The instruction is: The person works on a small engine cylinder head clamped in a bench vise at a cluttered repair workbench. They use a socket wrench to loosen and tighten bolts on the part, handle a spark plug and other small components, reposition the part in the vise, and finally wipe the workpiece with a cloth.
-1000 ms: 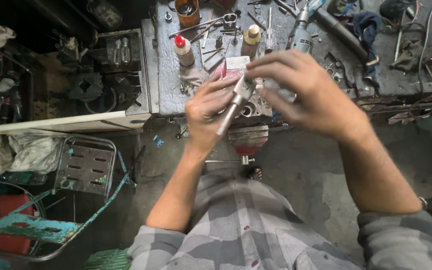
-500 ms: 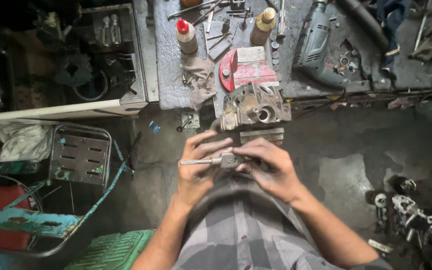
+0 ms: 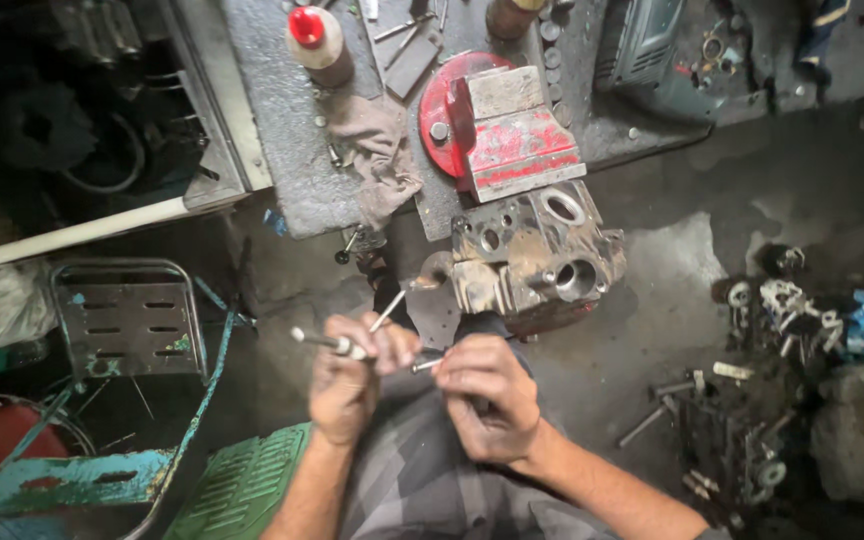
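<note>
Head view, looking straight down: up on the table there was a bottle with a red cap, contents not visible, beside a dirty rag and a red vise with a grimy metal engine block under it. Below that, in front of the lap, the left hand was clenched around a thin metal rod, shiny and a bit blurred. The right hand fingers pinched a small metal pin.
</note>
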Available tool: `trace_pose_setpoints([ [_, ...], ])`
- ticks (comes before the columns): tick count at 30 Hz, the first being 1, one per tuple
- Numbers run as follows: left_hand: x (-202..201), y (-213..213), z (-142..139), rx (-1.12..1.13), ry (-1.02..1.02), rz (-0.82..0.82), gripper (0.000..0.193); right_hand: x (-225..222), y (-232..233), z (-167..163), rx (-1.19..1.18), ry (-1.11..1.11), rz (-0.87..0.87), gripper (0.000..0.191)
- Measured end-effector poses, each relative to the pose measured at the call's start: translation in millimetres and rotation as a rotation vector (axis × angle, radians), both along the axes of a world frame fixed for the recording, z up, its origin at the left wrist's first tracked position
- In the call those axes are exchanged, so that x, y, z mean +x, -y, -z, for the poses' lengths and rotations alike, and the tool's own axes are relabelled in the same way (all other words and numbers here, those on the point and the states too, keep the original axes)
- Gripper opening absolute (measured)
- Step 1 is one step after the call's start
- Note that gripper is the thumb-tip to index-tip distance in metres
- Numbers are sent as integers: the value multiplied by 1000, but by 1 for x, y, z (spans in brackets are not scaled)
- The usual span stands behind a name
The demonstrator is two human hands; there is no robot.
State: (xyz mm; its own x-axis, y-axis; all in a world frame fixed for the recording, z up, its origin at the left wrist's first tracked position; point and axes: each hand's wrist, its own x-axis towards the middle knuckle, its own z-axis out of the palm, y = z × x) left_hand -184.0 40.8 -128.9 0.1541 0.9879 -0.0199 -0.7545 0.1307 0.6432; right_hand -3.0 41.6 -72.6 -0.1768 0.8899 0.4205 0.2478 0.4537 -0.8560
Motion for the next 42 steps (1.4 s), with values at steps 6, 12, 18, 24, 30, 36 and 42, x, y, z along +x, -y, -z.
trace_pose_setpoints([
  [6, -39, -23, 19, -150, 66, 102, 45, 4, 11, 34, -75, -152, -18, 33],
  [12, -37, -41, 27, -150, 43, 194, 49, 17, 18, 56, -34, -286, -11, 30],
  [18, -21, -52, 20, -197, 20, 199, 48, 40, 16, 62, -24, -408, -62, 23],
  [24, -2, -53, 11, -166, -33, 194, 46, 62, 15, 60, -106, -570, -312, 22],
  [30, 17, -44, -7, -131, -39, 105, 44, 103, 13, 53, -132, -531, -328, 22],
  [36, 43, -29, -40, -21, -29, 24, 30, 141, 10, 46, -75, -502, -335, 21],
  [42, 91, -26, -96, -18, -358, 95, 36, 191, 9, 29, -40, -373, -322, 22],
])
